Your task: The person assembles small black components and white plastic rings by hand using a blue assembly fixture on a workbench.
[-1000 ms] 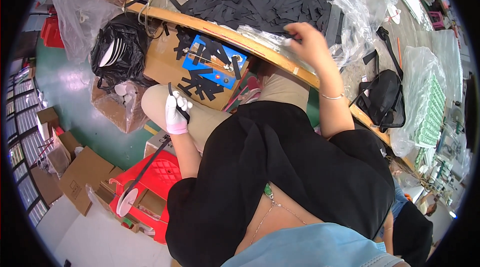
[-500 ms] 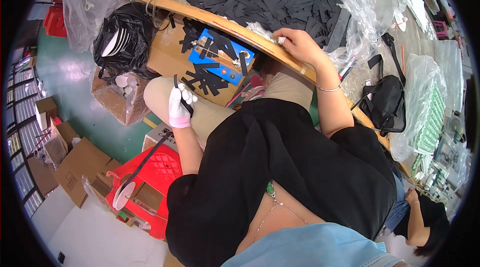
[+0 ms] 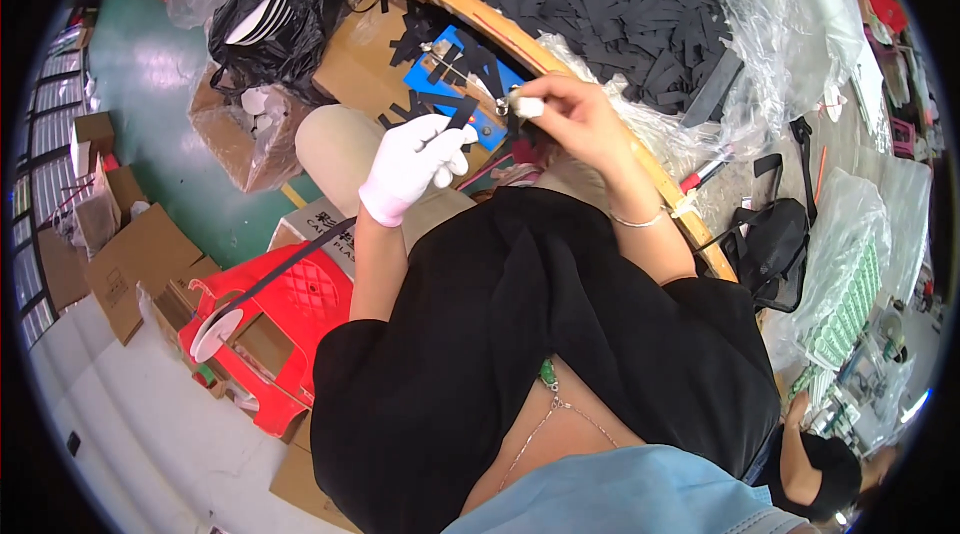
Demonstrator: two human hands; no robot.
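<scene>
My left hand (image 3: 412, 166), in a white glove with a pink cuff, pinches the end of a black strip (image 3: 463, 114). The strip trails back past my left forearm to a white reel (image 3: 216, 336) at the red stool. Just right of it, my right hand (image 3: 582, 122) is bare apart from white covering on a fingertip. Its thumb and forefinger are closed together beside a metal part at the right end of a blue device (image 3: 424, 79); what they hold, if anything, I cannot make out. Cut black strips lie on and around the device, partly hidden by my left hand.
A wooden table edge (image 3: 470, 6) runs diagonally behind my hands, with a large heap of black strips (image 3: 590, 9) beyond. Left are a black plastic bag (image 3: 310, 4) and an open carton (image 3: 225, 134). The red stool (image 3: 315, 279) stands near my left elbow. Another person (image 3: 815, 469) sits lower right.
My right hand has come off the table edge toward the blue device. My left hand has moved up and right with the strip, toward the device. The view has shifted slightly.
</scene>
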